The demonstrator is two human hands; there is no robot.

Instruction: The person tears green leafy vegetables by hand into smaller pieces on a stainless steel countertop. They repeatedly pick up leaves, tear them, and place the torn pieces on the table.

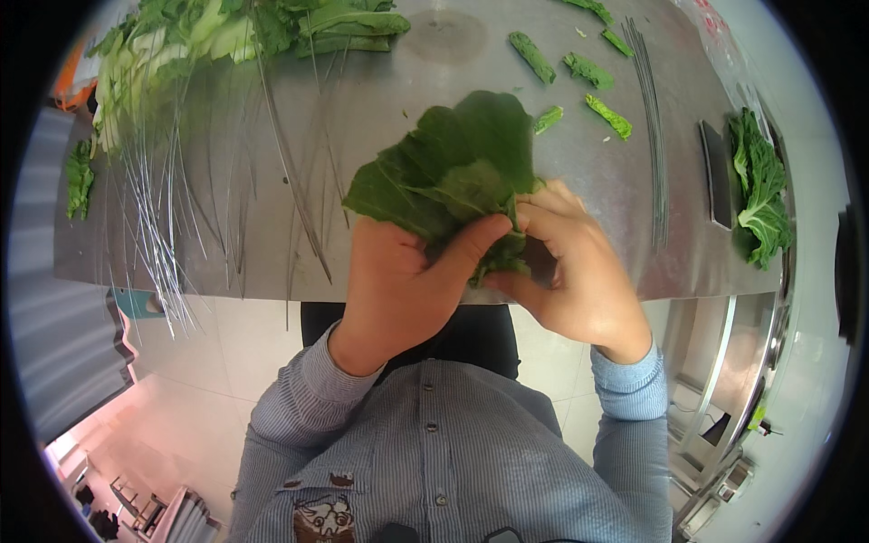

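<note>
A broad green leaf [451, 153] of a leafy vegetable is spread between my hands above the front part of the metal table [577, 224]. My left hand [407, 285] grips it from the left, thumb lying on top and the other fingers hidden beneath. From the right, my right hand [577, 258] pinches the leaf's gathered lower end between thumb and fingers. That lower end looks folded or rolled, though my fingers partly cover it. Beyond the leaf lie several short green leaf rolls [533, 58].
Heaped leafy greens [224, 34] fill the back left. Thin metal skewers [156, 231] lie loosely on the left, some jutting past the front edge. A skewer bundle [650, 136], a dark flat object [716, 173] and a loose leaf [762, 186] lie at the right.
</note>
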